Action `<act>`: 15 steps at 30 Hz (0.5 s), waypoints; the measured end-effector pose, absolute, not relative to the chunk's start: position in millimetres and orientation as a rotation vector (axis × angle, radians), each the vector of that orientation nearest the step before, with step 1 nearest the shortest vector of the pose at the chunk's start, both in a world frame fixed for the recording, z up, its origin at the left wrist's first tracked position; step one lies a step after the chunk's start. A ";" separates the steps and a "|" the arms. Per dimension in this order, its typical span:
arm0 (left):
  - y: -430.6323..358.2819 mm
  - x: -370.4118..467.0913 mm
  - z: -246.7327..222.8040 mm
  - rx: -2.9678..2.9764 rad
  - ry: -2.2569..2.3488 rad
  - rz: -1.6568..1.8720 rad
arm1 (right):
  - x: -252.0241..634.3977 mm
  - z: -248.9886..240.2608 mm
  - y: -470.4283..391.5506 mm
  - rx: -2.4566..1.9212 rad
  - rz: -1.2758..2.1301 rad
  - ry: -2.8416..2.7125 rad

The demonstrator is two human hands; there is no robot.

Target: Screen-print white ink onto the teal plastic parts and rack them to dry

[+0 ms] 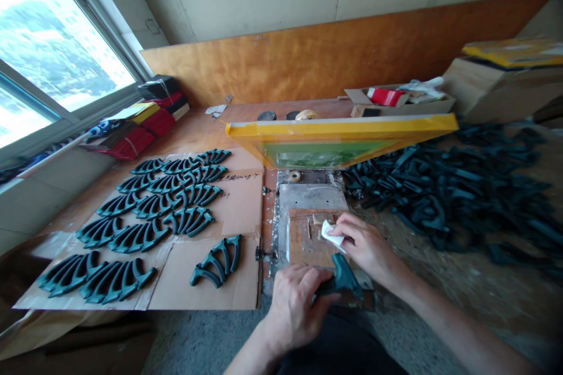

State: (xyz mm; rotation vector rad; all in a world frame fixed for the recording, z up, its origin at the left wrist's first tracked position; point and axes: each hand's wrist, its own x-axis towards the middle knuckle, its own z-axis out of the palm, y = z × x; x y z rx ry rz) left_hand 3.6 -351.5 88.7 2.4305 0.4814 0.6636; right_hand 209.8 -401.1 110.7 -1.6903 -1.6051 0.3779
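My left hand (294, 300) is closed round a dark green, curved plastic part (345, 275) that looks like a handle shell, near the front edge of the bench. A crumpled white wipe (331, 237) is pinched in the fingers of my right hand (364, 245), just above and behind that part. Under my right hand lies a wooden board (301, 234) with small raised blocks, on a metal base plate (313, 194). Behind it, a yellow-taped screen frame (253, 136) with green mesh (310, 153) is tilted up.
At left, rows of similar green parts (141, 233) lie nested on a cardboard sheet (240, 217). A large loose heap of dark green parts (422, 187) covers the right side. Farther back stand an open carton (404, 110) and a bigger cardboard box (497, 85).
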 end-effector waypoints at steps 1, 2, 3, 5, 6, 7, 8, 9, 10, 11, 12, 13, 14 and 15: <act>-351.5 3.7 90.0 2.416 0.489 0.667 | 214.2 109.8 -400.7 -1.712 0.341 -1.576; -350.9 3.6 91.2 2.402 0.504 0.670 | 217.3 110.5 -401.9 -1.726 0.304 -1.537; -349.9 3.5 92.1 2.391 0.524 0.673 | 218.6 112.9 -404.9 -1.728 0.268 -1.494; -347.4 3.2 93.4 2.372 0.548 0.673 | 215.6 121.5 -414.6 -1.688 0.225 -1.443; -346.3 2.9 93.8 2.367 0.553 0.671 | 211.8 126.7 -420.3 -1.656 0.226 -1.448; -345.5 2.6 94.0 2.367 0.554 0.668 | 207.1 132.0 -425.9 -1.620 0.243 -1.475; -344.8 2.3 94.1 2.372 0.553 0.667 | 202.0 136.7 -430.6 -1.589 0.274 -1.516; -344.4 2.1 94.2 2.384 0.551 0.670 | 197.0 140.6 -434.0 -1.567 0.315 -1.562; -344.1 1.9 94.3 2.405 0.546 0.676 | 192.7 143.4 -435.9 -1.555 0.358 -1.602; -344.0 1.9 94.5 2.433 0.535 0.690 | 189.5 144.8 -436.2 -1.555 0.395 -1.630; -344.1 2.2 94.9 2.464 0.514 0.707 | 187.6 144.9 -434.7 -1.558 0.422 -1.648; -344.4 2.6 95.6 2.492 0.490 0.721 | 187.2 143.4 -431.9 -1.565 0.437 -1.659; -345.0 3.3 96.7 2.510 0.465 0.733 | 188.2 140.5 -428.0 -1.573 0.431 -1.660; -345.9 4.2 98.2 2.515 0.432 0.741 | 190.5 136.4 -423.4 -1.585 0.411 -1.656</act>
